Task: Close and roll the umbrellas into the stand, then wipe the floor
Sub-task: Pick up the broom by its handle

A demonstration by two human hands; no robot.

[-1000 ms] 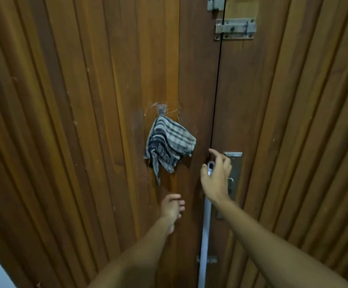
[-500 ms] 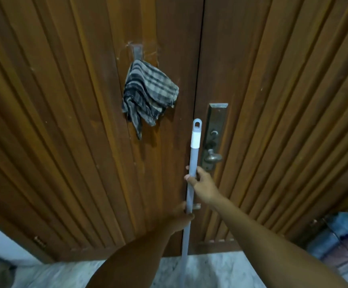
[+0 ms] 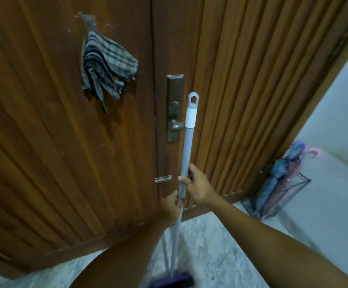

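Both hands are on the mop handle [image 3: 186,154], which stands nearly upright in front of the wooden door [image 3: 54,142]. The right hand [image 3: 198,187] has its fingers curled round the grey pole about midway up; the left hand [image 3: 172,206] grips it just below, so each grip is clamped on the handle. The dark mop head [image 3: 172,282] sits on the pale marbled floor [image 3: 210,250] at the person's feet, blurred at the bottom edge of the view.

What could go wrong, as I judge it: the handle's top end [image 3: 193,100] stands just beside the metal lock plate [image 3: 174,107] and its knob, so a careless swing could knock it against them or scrape the door. A wide stroke to the right could also catch the wire umbrella stand [image 3: 287,196] in the corner and tip it.

That stand holds closed umbrellas [image 3: 277,177], a blue one and a pink one at least, leaning upright inside; how many more I cannot tell. So the umbrella part looks done and wiping is the step in hand. A checked cloth [image 3: 106,65] hangs from a hook on the door, untouched.
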